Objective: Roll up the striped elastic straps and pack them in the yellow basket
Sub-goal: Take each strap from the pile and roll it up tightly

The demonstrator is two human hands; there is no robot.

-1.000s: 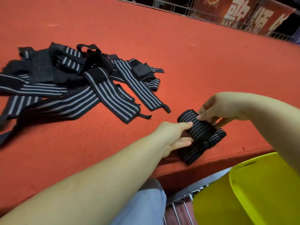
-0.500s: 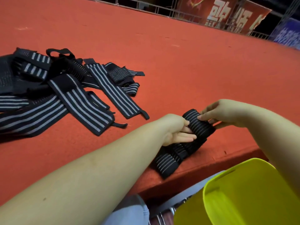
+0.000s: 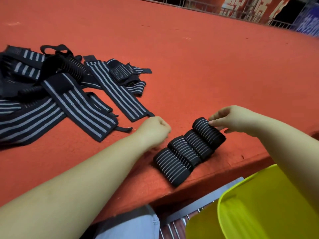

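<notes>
Head view: a striped elastic strap [image 3: 189,149] is lying bunched in folds near the front edge of the red desk [image 3: 207,69], running from the far right toward the near left.
Right hand [image 3: 231,120]: its fingertips are pinching the far end of that strap, where a tight roll is sitting.
Left hand [image 3: 153,133]: curled into a fist just left of the strap, apparently gripping nothing; whether it is touching the fabric I cannot tell.
Step in hand: judging by the pose, the rolling of this strap is getting under way, with most of its length not yet wound.
Next move: it is calling for the left hand to be steadying the loose folds while the right is turning the roll toward the near end.
Pile of straps [image 3: 57,94]: lying unrolled and tangled, well apart on the left.
Yellow basket [image 3: 259,204]: waiting below the desk edge at lower right, its visible part showing nothing inside.
</notes>
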